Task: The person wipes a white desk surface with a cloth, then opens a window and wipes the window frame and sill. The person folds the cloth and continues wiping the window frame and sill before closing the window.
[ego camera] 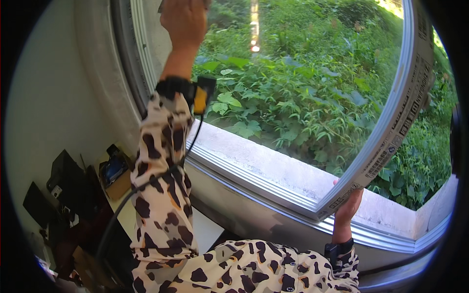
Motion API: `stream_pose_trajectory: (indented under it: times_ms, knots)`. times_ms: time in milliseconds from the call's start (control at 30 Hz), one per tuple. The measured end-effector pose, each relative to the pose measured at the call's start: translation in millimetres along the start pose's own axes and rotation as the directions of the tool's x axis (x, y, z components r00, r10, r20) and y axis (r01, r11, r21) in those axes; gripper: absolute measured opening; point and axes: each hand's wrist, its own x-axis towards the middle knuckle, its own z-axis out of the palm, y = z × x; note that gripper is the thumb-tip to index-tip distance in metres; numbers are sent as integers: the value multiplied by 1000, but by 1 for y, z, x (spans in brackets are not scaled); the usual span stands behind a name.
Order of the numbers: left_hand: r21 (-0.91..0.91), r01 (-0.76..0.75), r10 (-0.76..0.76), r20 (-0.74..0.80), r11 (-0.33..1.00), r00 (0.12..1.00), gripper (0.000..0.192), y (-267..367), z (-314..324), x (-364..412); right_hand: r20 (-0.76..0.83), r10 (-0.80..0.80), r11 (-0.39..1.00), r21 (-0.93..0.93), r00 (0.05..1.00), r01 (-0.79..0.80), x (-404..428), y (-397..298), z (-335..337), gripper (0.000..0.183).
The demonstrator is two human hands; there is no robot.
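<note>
A sliding window sash (392, 121) with a pale metal frame bearing printed writing stands tilted in the window opening. Its lower corner rests at the bottom track (253, 182). My right hand (346, 210) grips the sash's outer edge just above that corner, some fingers hidden behind the frame. High at the picture's top edge is my left hand (185, 22), in front of the glass near the left window frame (137, 51). Dark bits show beside its fingers, but the fingertips are cut off, so what it holds cannot be told.
Beyond the track runs a concrete ledge (256, 164), with dense green plants (293, 110) outside. A black cable (128, 201) trails from the device on my left wrist (200, 97). Lower left are a cardboard box (119, 188), dark equipment (69, 179) and a white tabletop (207, 227).
</note>
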Motion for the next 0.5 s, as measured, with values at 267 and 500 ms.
stream_pose_trajectory:
  times_ms: [267, 500]
  knots:
    - [100, 165, -182, 197, 981, 963, 40, 131, -10, -90, -47, 31, 999, 27, 998, -30, 0, 2, -1, 58]
    - [-177, -168, 216, 296, 970, 930, 35, 199, -20, -114, -86, 3, 999, 32, 996, 0, -1, 0, 0, 56]
